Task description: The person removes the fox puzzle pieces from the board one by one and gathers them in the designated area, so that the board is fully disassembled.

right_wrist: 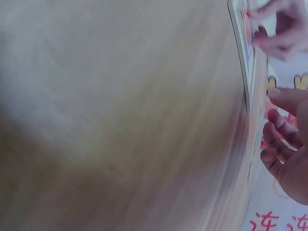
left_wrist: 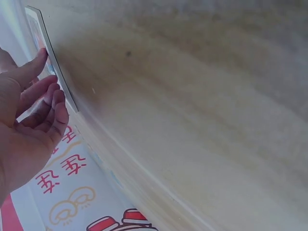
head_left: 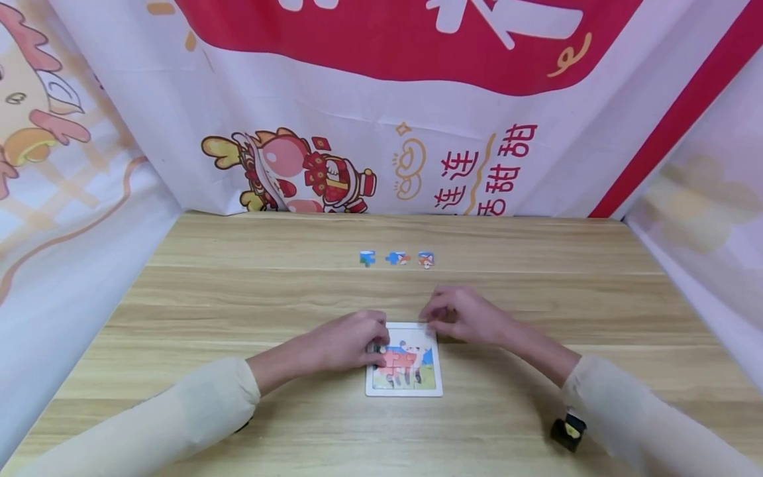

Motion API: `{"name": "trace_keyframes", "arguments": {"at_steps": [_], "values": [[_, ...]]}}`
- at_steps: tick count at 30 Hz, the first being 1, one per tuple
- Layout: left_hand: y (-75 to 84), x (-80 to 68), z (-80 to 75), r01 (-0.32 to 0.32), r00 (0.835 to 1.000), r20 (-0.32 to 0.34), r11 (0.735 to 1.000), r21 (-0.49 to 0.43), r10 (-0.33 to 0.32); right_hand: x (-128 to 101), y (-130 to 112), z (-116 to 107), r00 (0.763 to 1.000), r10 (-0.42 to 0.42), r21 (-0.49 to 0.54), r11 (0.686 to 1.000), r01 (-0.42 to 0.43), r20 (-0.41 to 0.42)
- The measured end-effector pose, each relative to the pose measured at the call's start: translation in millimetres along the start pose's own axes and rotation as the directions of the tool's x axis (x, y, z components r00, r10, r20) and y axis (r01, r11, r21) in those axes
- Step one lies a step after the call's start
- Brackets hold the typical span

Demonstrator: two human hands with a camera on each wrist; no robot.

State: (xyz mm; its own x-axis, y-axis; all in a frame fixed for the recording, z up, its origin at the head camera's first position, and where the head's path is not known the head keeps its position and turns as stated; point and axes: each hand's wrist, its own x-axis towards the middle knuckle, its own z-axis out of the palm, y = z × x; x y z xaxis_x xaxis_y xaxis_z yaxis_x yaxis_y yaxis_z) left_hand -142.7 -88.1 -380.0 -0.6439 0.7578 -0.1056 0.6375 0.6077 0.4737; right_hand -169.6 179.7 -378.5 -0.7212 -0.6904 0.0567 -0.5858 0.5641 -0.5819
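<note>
Cream sleeves reached in from the near side as a person's left hand and right hand worked at a jigsaw puzzle on a wood-grain table. Only the head view clearly showed three loose pieces in a row on the far side, and a small black object beside the right sleeve. The left wrist view caught the left palm, its thumb and fingers bent at the puzzle's left side; whether they pinched a piece could not be told. From the right wrist, the right hand's fingers appeared loosely bent and parted from the thumb, near the far right corner, with nothing visibly held. Red Chinese characters on the far backdrop read 连连 and 甜甜, with another partly cut off; larger white lettering above ran out of view. Inside its white frame, the puzzle bore a pink-orange animal with a pale face and dark legs, patches of blue beside it and yellow-green ground below; its far portion looked white.
</note>
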Motion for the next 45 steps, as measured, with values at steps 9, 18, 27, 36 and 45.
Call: {"name": "trace_keyframes", "arguments": {"at_steps": [9, 18, 27, 36, 45], "values": [[-1.0, -0.1, -0.1, 0.000, 0.999, -0.033, 1.000, -0.010, 0.000, -13, -18, 16, 0.981, -0.149, -0.082, 0.984, 0.160, 0.128], [-2.6, -0.8, 0.0, -0.019, 0.999, -0.044, 1.000, -0.006, 0.019, -24, -23, 25, 0.948, -0.226, -0.196, 0.942, 0.272, 0.226], [-2.6, 0.0, 0.1, 0.014, 0.999, -0.040, 1.000, -0.027, -0.015, -28, -18, 28, 0.937, -0.289, -0.207, 0.922, 0.328, 0.196], [-3.3, 1.7, -0.1, 0.043, 0.999, -0.030, 0.997, -0.057, -0.045, -28, -19, 29, 0.942, -0.274, -0.205, 0.928, 0.312, 0.191], [-2.4, 2.2, -2.7, 0.078, 0.997, -0.021, 0.991, -0.104, -0.081, -27, -20, 29, 0.948, -0.242, -0.189, 0.941, 0.281, 0.208]]}}
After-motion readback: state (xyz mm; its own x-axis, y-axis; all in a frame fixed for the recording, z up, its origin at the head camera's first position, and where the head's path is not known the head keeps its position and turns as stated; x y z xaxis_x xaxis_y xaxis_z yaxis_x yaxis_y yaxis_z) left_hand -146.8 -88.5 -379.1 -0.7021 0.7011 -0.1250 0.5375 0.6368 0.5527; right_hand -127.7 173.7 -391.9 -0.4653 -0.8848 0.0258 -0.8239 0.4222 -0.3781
